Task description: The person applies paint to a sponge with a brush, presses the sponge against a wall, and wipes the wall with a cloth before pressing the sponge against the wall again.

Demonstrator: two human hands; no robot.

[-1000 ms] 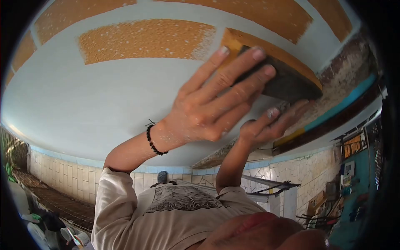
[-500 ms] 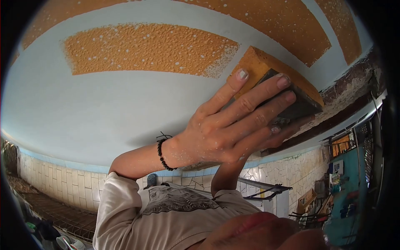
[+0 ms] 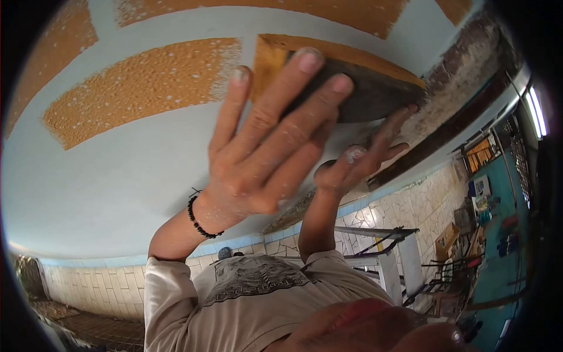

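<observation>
An orange sponge block (image 3: 271,58) with a dark grey backing (image 3: 375,94) lies against the pale wall, right of a textured orange brick-shaped patch (image 3: 146,82). My left hand (image 3: 270,141), with a black beaded bracelet at the wrist, has its fingers spread over the backing; the fingertips rest on it or just over it. Just below the block's lower edge is my right hand (image 3: 358,164), fingers stretched up toward its right corner. Whether they touch it I cannot make out. White specks of paint dot both hands.
More orange patches (image 3: 281,7) run along the wall's top. A rough, dark wall edge (image 3: 463,70) borders it at right. Below are pale floor tiles (image 3: 99,287), a metal-framed stand (image 3: 390,252) and, farther right, a cluttered area by a teal wall (image 3: 498,211).
The view has swung right, so the patch and block appear farther left. My right hand now shows apart from my left, below the block. Both hands stay at the block.
</observation>
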